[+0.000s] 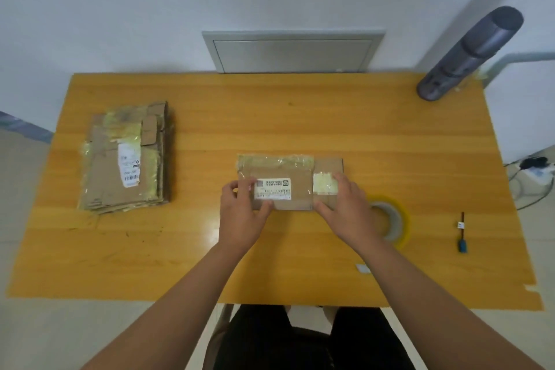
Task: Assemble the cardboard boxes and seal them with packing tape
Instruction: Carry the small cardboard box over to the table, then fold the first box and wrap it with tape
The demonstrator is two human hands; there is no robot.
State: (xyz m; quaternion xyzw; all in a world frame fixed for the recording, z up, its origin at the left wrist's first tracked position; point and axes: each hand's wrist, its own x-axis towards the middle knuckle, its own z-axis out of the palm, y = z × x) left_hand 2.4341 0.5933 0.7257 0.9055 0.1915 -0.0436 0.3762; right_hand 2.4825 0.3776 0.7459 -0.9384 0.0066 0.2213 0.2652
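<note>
A white wall backs one orange wooden counter (300, 117). At its left lies one stack of flattened cardboard boxes (126, 159), count unclear. One flat cardboard box (300, 171) with a white label lies at centre. The left hand (240, 216) pinches its left end with curled fingers; the right hand (345, 210) rests on its right end, fingers fairly straight. One tape roll (393, 219) sits just behind the right hand, partly hidden. A grey lamp (468, 54) stands at the far right corner, and a small blue-handled tool (462, 234) lies near the right edge.
</note>
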